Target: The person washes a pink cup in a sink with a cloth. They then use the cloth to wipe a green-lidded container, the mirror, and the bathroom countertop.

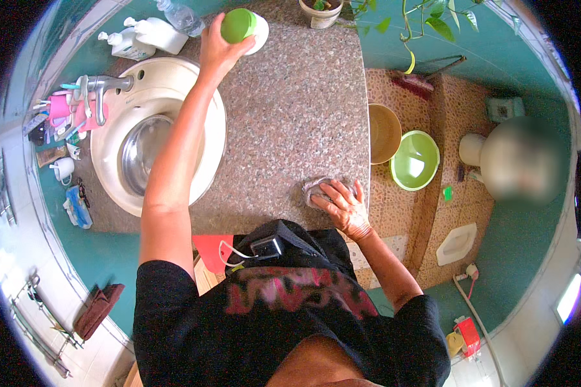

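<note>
My left hand [221,53] reaches across the sink to the back of the counter, its fingers wrapped round a white bottle with a green cap [238,26]. Whether the bottle touches the counter I cannot tell. Near the front right edge of the speckled granite counter [284,109], my right hand [343,208] presses on a crumpled greyish cloth [317,192], fingers curled over it. Under my left forearm lies the cream oval sink [213,129] with a metal basin [139,151] inside it.
Pump bottles [163,35] and a clear plastic bottle [182,18] stand behind the sink. The faucet [110,82] and pink cups [59,108] line its left side. A potted plant [321,14] is at the back. A green basin [415,160] and brown basin [383,134] lie right of the counter.
</note>
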A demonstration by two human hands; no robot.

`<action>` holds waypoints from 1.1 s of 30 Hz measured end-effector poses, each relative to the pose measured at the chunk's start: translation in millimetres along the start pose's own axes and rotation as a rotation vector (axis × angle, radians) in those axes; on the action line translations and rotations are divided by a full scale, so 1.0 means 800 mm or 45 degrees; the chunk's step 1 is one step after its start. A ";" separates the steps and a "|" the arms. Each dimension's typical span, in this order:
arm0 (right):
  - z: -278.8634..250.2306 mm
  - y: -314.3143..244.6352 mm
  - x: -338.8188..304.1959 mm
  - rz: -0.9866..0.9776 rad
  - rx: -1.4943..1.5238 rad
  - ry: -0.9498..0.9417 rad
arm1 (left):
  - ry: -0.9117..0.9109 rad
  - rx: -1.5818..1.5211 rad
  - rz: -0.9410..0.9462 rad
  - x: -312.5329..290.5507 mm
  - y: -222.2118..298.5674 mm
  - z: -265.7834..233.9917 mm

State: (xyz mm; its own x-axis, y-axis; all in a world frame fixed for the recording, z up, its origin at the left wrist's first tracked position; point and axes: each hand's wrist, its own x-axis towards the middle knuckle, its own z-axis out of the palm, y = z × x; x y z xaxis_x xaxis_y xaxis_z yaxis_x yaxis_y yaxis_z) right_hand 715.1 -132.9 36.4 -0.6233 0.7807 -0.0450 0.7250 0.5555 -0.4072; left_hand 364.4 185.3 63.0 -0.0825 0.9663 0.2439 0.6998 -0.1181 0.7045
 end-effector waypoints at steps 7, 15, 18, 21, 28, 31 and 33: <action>-0.025 0.055 0.125 0.213 -0.103 0.301 | 0.085 0.436 0.014 0.049 0.014 0.096; -0.032 0.105 0.223 0.381 -0.260 0.465 | 0.378 0.049 0.446 -0.005 0.048 0.086; -0.028 0.094 0.209 0.397 -0.252 0.427 | 0.054 0.115 0.297 -0.094 0.033 -0.004; -0.029 0.049 0.172 0.247 -0.243 0.282 | 0.158 0.206 0.095 -0.201 -0.009 -0.119; 0.018 -0.034 0.160 -0.060 -0.117 0.163 | 0.496 0.231 -0.644 -0.461 -0.124 -0.328; 0.017 -0.037 0.240 -0.038 -0.226 0.200 | 0.626 0.105 -0.874 -0.453 -0.118 -0.349; 0.022 -0.042 0.301 0.029 -0.244 0.290 | 0.619 0.039 -0.821 -0.424 -0.131 -0.355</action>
State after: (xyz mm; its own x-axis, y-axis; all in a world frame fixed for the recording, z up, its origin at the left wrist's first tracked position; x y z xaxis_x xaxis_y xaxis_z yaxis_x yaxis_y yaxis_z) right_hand 535.5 31.6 23.2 -0.5404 0.8255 0.1628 0.7935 0.5644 -0.2276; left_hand 117.2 -195.2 95.7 -0.7711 0.6335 0.0631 0.4278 0.4421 0.7884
